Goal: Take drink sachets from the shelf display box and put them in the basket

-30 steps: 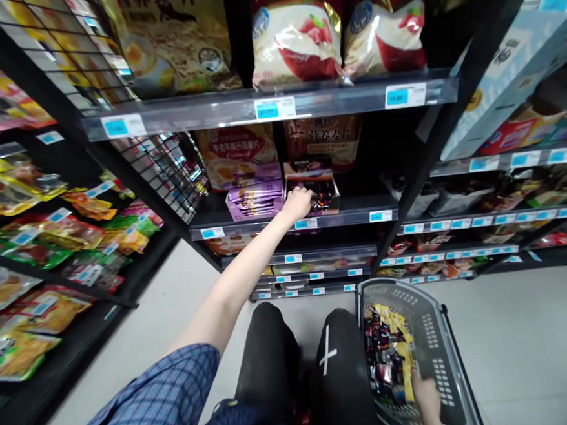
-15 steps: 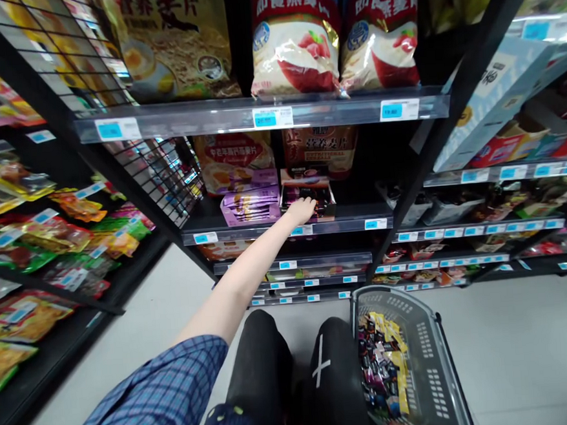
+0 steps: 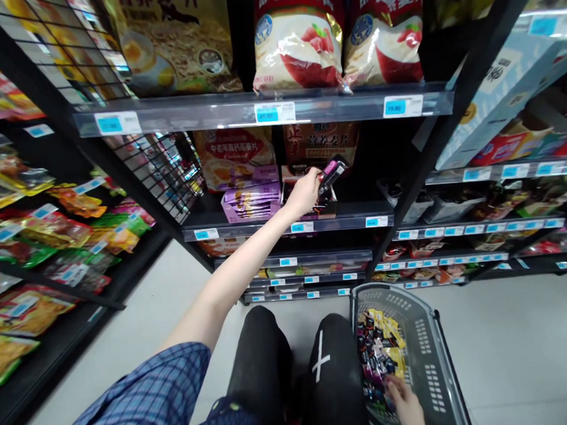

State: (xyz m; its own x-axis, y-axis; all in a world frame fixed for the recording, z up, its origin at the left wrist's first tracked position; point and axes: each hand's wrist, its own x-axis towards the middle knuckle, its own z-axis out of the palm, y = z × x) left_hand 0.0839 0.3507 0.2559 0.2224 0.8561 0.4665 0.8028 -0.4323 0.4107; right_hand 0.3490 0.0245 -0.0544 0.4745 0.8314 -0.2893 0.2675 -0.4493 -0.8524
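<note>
My left hand (image 3: 305, 193) is raised just above a small open display box (image 3: 332, 206) on the middle shelf. It is closed around several dark packets with pink parts (image 3: 332, 172), which stick out to the right of the fingers. Directly left of that box is a purple carton (image 3: 252, 205) filled with purple packets. Low on the right, my right hand (image 3: 406, 406) reaches into a grey shopping basket (image 3: 432, 357). Its fingers are loosely bent and partly apart, over a pile of small dark, purple and yellow packets (image 3: 378, 355). No packet shows in them.
Large cereal bags (image 3: 295, 40) stand on the upper shelf, whose front rail (image 3: 209, 116) runs above my left hand. A wire mesh side panel (image 3: 157, 176) borders the shelf. Racks of bagged snacks (image 3: 23, 308) line the left, and more stocked shelves (image 3: 482, 211) the right.
My left hand has lifted out of the display box, moving slightly up and right with packets in it. My right hand has come farther into view over the basket, where a dark packet now lies across the yellow ones.
</note>
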